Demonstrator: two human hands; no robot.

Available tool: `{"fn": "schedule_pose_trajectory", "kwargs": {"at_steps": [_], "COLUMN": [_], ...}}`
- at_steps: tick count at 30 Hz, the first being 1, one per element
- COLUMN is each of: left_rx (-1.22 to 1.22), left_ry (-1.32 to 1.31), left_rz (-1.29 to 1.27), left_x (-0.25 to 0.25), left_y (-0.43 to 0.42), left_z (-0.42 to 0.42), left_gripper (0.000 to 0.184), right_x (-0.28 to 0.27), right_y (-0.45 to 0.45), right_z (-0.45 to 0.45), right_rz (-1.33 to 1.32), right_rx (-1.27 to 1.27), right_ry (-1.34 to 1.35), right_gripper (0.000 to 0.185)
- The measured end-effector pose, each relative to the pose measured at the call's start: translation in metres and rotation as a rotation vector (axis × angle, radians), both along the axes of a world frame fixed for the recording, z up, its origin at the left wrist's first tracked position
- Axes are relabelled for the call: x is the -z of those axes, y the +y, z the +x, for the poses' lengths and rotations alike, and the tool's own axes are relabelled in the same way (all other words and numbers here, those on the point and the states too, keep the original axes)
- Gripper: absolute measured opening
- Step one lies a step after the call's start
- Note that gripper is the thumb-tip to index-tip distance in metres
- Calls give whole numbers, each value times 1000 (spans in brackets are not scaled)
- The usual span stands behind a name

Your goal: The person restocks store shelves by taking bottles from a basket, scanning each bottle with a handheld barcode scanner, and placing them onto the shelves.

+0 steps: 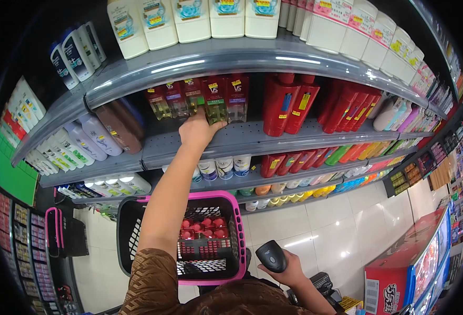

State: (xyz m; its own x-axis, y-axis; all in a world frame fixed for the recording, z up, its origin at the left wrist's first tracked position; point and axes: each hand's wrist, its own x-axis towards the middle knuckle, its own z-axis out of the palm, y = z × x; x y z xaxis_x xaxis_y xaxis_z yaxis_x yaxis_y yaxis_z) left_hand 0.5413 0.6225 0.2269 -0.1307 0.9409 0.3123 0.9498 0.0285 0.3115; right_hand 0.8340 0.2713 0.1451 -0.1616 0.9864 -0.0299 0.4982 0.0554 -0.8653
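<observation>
At the middle shelf, my left hand [195, 130] is closed around the lower part of a red VS hair-care box [216, 97] with a green-tinted see-through bottom. Similar red boxes [236, 97] stand on both sides of it in the row. My fingertips are partly hidden among the boxes. Low at my right side, my right hand [292, 269] is wrapped round a black barcode scanner [272, 256]. Below my left forearm is a black shopping basket with a pink rim [240, 236]. Several red items [205, 229] lie inside it.
White bottles [192, 20] line the upper shelf, whose lip [231, 59] overhangs the boxes. Red bottles [281, 105] stand to the right. Tubs and colourful bottles fill lower shelves. Another basket [66, 231] is on the left; a red display bin [399, 262] stands right on the tiled floor.
</observation>
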Motion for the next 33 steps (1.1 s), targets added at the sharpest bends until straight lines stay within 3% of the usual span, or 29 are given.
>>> {"fn": "schedule_pose_trajectory", "kwargs": {"at_steps": [20, 25, 28, 30, 32, 33], "left_rx": [4, 84, 146, 425, 568, 594], "left_ry": [52, -83, -255, -325, -422, -475], "left_rz": [39, -74, 142, 453, 448, 304], "left_x": [4, 0, -13, 0, 40, 72], "left_y": [4, 13, -35, -87, -150, -180], "left_z": [-5, -24, -29, -43, -59, -70], "left_gripper": [78, 84, 53, 26, 12, 10], "right_x": [4, -5, -11, -13, -9, -7], "right_y": [-18, -47, -66, -77, -88, -95], "right_z": [-14, -24, -40, -52, -66, -75], "right_rz": [28, -84, -51, -65, -60, -55], "right_rx": [79, 133, 189, 206, 233, 250], "right_ry": [11, -72, 11, -18, -29, -46], "right_gripper": [50, 50, 52, 53, 53, 53]}}
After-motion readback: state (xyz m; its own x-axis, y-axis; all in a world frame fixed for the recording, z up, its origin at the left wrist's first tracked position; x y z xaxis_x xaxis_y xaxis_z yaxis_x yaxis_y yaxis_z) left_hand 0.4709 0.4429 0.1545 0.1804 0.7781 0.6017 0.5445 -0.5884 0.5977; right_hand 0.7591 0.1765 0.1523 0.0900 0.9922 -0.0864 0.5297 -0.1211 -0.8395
